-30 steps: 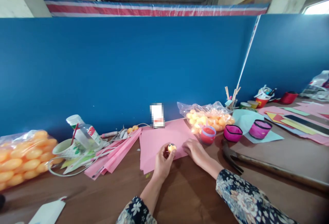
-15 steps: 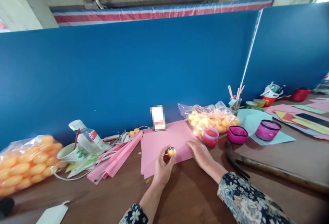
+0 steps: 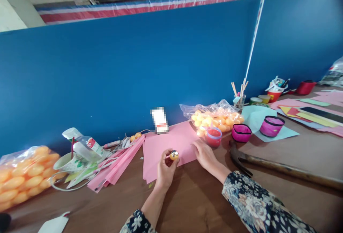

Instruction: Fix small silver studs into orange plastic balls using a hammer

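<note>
My left hand (image 3: 164, 168) pinches a small orange ball (image 3: 174, 155) with dark marks on it, held just above the near edge of a pink paper sheet (image 3: 166, 144). My right hand (image 3: 205, 154) lies flat on the sheet's right corner, fingers stretched out, holding nothing. A small red-filled pot (image 3: 213, 136) stands just beyond the right hand's fingers.
A bag of orange balls (image 3: 215, 118) lies behind the pot, another bag (image 3: 21, 177) at far left. Two pink tubs (image 3: 241, 133) (image 3: 270, 126) sit right. A hammer (image 3: 278, 168) lies on the brown table (image 3: 203, 204). Pink strips (image 3: 118, 165), a bottle (image 3: 84, 145) and cup (image 3: 66, 161) clutter the left.
The view has shifted slightly; my left hand has turned the ball a little while keeping hold of it. My right hand stays flat on the pink sheet.
</note>
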Motion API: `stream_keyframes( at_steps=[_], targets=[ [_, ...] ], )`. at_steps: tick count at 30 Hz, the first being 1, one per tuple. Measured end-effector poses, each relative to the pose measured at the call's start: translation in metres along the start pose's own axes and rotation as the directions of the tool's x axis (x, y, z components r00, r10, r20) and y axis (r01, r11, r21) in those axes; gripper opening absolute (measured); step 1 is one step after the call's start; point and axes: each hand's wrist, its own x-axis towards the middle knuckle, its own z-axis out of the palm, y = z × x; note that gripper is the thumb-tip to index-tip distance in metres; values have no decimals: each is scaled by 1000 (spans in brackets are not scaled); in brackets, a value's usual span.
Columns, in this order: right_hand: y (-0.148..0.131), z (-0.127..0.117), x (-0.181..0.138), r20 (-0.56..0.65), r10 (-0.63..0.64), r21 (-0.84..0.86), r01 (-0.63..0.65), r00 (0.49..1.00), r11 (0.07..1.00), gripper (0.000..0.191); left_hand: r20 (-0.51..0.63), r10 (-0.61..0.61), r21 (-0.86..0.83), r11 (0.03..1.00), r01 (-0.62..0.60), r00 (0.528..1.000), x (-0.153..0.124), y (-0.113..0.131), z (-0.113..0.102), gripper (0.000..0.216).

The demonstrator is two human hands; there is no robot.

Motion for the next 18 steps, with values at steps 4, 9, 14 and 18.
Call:
stream_keyframes(
  at_steps=[4, 9, 14, 18],
  targets=[
    [-2, 1, -3, 52, -16, -53, 19, 999, 998, 17, 20, 2, 29, 1000, -3, 1000, -1, 0, 1, 40],
    [-1, 0, -4, 86, -16, -65, 22, 996, 998, 18, -9, -7, 12, 1000, 7, 1000, -2, 2, 1, 47],
    [2, 3, -4, 95, -14, -33, 17, 995, 999, 18, -24, 9, 32, 999, -9, 1000, -2, 0, 2, 48],
    [4, 3, -4, 84, -27, -19, 28, 996, 999, 17, -35, 78, 124, 990, -73, 996, -3, 1, 2, 44]
  ],
)
